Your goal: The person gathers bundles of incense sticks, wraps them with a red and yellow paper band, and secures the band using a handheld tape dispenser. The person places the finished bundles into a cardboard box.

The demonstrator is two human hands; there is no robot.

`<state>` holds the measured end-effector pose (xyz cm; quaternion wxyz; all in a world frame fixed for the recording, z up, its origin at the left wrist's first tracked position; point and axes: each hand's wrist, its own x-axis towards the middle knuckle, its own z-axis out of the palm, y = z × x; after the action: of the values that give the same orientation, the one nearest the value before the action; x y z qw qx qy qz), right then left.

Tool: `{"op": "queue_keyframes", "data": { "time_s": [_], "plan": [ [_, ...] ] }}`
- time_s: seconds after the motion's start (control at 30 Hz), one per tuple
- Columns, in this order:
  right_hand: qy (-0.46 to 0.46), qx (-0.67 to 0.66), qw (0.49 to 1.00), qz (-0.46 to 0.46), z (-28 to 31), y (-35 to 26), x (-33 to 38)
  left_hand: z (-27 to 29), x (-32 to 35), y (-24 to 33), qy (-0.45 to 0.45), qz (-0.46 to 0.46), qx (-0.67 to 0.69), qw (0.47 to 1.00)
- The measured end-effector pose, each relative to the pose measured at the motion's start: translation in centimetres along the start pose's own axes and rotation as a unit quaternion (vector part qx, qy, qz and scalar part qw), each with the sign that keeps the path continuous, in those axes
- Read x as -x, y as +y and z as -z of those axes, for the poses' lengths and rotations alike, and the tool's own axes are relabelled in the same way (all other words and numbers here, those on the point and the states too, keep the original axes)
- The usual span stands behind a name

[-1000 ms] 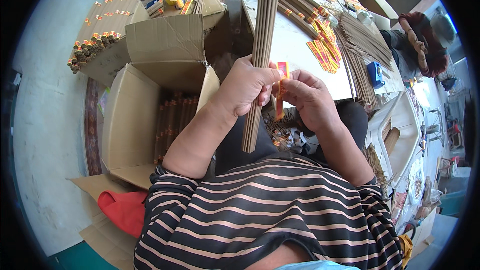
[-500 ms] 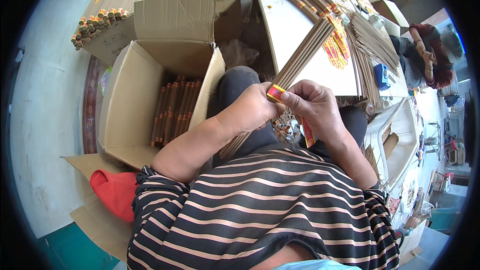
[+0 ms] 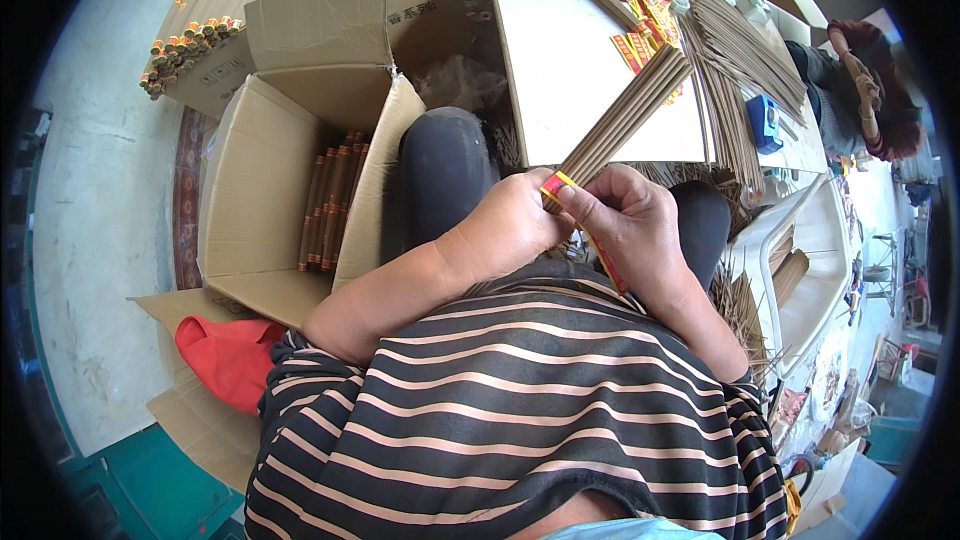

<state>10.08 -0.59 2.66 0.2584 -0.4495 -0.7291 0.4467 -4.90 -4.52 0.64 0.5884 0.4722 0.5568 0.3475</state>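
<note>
My left hand [image 3: 512,224] is closed around a bundle of thin brown incense sticks [image 3: 628,112], which slants up and to the right above my lap. A red and yellow paper band [image 3: 555,184] crosses the bundle just beyond my left fingers. My right hand [image 3: 638,220] pinches this band against the sticks with thumb and fingers. The band's loose tail hangs down below the right hand. The lower end of the bundle is hidden behind my left hand and forearm.
To the left stands an open carton [image 3: 225,225] with banded incense bundles [image 3: 330,202] inside. More bundles [image 3: 205,25] are stacked behind it. Ahead, a white table [image 3: 545,65] bears loose sticks [image 3: 735,40], paper bands and a blue object [image 3: 765,124]. A person [image 3: 868,90] sits at the far right.
The view has shifted a little to the right. The band's hanging tail now lies closer under my right hand. Both hands keep their grip on the bundle and band.
</note>
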Motion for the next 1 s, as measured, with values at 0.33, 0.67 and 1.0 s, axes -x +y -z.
{"op": "queue_keyframes", "data": {
  "time_s": [0.33, 0.67, 1.0],
  "plan": [
    [-0.013, -0.071, 0.995, -0.065, 3.8, 2.6, 0.4, -3.9, -2.2, 0.8, -0.023, 0.031, 0.038, 0.999],
    [-0.035, -0.151, 0.981, -0.120, 6.3, 4.0, 0.5, -5.9, -4.0, 2.3, -0.050, 0.081, 0.030, 0.995],
    [-0.014, -0.128, 0.987, -0.098, 6.5, 4.6, 0.2, -6.3, -4.5, 1.7, -0.040, 0.094, 0.046, 0.994]
  ]
}}
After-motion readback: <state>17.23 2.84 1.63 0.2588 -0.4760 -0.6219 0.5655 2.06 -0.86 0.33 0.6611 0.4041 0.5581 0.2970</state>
